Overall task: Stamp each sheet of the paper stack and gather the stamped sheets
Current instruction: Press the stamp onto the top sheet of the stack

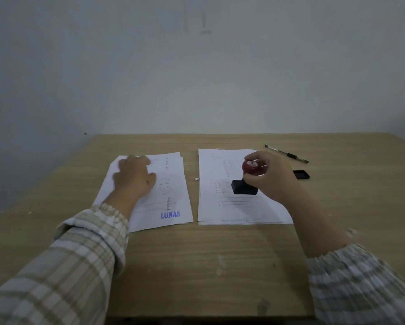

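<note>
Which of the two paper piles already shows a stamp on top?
The left pile, under the left hand: blue "LUNAS" mark near its corner. The right pile shows none.

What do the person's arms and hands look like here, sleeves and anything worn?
Both arms wear long sleeves in a beige, white and grey plaid fabric, with gathered cuffs at the wrists. The left hand and right hand are bare: no gloves, and no rings or watch visible. The picture is slightly blurred.
</note>
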